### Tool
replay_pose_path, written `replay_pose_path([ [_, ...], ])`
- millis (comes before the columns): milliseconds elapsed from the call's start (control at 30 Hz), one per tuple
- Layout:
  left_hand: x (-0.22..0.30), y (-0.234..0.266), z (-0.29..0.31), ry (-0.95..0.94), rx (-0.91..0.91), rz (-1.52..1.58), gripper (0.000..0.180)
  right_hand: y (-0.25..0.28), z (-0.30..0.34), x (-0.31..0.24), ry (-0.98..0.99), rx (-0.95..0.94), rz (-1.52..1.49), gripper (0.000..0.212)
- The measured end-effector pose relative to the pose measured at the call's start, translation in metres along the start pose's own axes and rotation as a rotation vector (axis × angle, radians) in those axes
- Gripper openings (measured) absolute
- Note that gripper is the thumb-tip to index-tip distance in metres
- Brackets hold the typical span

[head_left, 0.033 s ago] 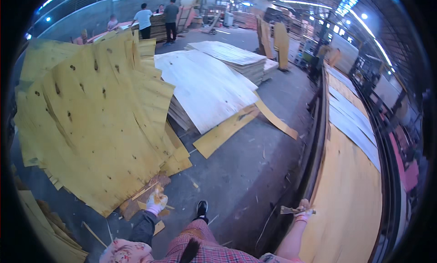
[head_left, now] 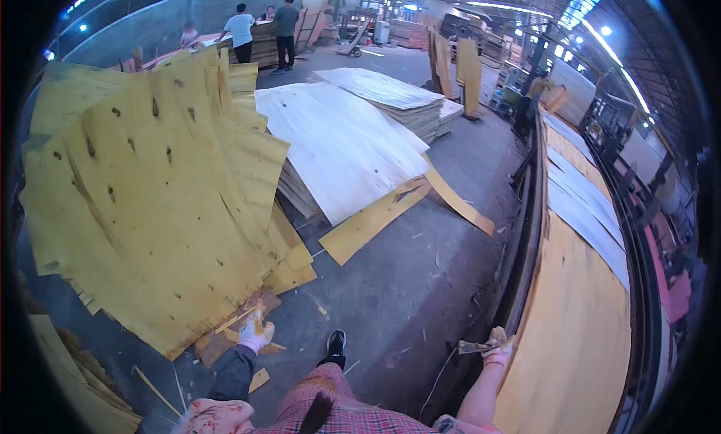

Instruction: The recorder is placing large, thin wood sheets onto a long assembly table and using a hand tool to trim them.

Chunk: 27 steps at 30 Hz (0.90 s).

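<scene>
My left hand [head_left: 256, 332], in a white glove with yellowish patches, hangs by the near corner of a big stack of yellow wood veneer sheets [head_left: 165, 201]. Its thumb stands apart from the fingers, and I see nothing held in it. Broken brown wood scraps [head_left: 214, 348] lie just beside it. My right hand [head_left: 497, 346], in a light glove, is closed round a short flat tool [head_left: 472, 347] whose wider end points left; its exact kind is unclear. This hand is at the left edge of a long bed covered with pale wood veneer [head_left: 574, 321].
White sheets [head_left: 338, 145] lie on a stack in the middle, with yellow strips [head_left: 375, 220] under its near edge. Dark rails [head_left: 518, 261] border the long bed. Several people stand at the back left, including one in a dark shirt [head_left: 285, 32]. Splinters litter the grey floor [head_left: 390, 306].
The view has shifted slightly. My right hand and its tool sit a little further left, with the hand turned somewhat. The fingers of my left hand look slightly straighter.
</scene>
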<state>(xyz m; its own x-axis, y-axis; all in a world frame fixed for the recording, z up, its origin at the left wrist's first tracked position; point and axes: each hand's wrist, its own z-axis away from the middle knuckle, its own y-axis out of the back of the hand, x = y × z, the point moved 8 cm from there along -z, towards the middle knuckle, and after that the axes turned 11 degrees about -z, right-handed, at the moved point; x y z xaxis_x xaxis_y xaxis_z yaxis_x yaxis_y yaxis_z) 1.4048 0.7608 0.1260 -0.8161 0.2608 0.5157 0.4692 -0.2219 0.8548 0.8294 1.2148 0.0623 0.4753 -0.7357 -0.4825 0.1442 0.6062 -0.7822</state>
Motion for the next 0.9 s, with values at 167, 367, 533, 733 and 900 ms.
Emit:
replay_pose_path([
  [167, -0.027, -0.067, -0.168, -0.005, 0.004, -0.434, 0.060, -0.063, -0.124, 0.112, -0.283, 0.059, 0.057, 0.067],
  [367, -0.008, -0.116, -0.332, 0.441, 0.065, 0.182, 0.043, -0.132, -0.246, 0.167, -0.497, 0.008, 0.136, 0.065],
  [533, 0.025, -0.149, -0.412, 0.536, 0.221, -0.171, 0.048, -0.242, -0.374, 0.236, -0.488, 0.036, 0.754, 0.074],
  [733, 0.099, -0.159, -0.463, 0.461, 0.290, -0.328, 0.057, -0.347, -0.512, 0.347, -0.612, 0.012, 1.118, 0.055],
  [900, 0.014, -0.253, -0.456, 0.814, 0.272, 0.324, 0.059, -0.453, -0.637, 0.429, -0.457, -0.171, 1.356, 0.042],
])
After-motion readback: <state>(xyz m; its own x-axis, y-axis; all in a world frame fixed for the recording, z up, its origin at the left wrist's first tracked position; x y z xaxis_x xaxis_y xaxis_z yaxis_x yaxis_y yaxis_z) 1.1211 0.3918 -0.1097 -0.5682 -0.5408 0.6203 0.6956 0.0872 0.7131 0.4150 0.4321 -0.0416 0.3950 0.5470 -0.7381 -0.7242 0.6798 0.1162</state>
